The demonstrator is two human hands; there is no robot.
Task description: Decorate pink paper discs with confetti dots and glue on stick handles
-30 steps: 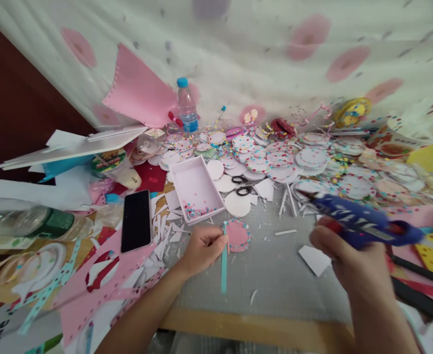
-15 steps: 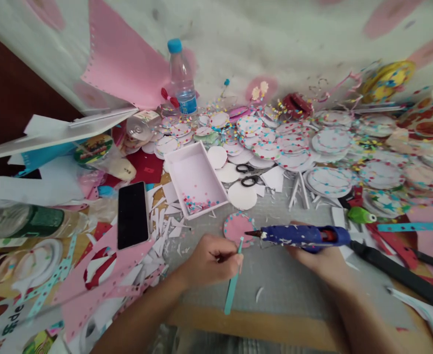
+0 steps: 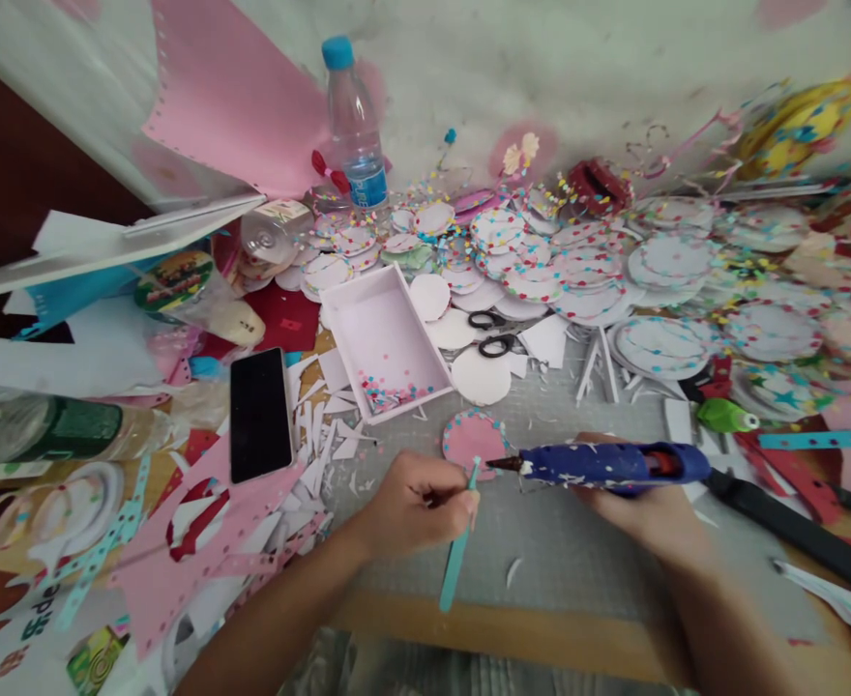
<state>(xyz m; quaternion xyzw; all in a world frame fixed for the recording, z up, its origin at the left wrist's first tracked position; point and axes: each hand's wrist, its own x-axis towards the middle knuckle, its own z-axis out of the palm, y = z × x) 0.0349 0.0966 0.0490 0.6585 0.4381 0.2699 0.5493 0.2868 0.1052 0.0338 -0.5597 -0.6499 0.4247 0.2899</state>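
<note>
Over the mat (image 3: 563, 561), the glue gun (image 3: 600, 463) has neared the strip (image 3: 455, 568).

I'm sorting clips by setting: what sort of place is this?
Probably a paper-craft workspace; home or shop, I can't tell. The right hand holds a blue glue gun, black-handled scissors lie near the middle, and stacks of decorated paper discs crowd the back.

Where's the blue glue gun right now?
In the head view, the blue glue gun is right of centre, in the right hand, its tip pointing left near the upper end of the teal strip that the left hand holds.
</note>
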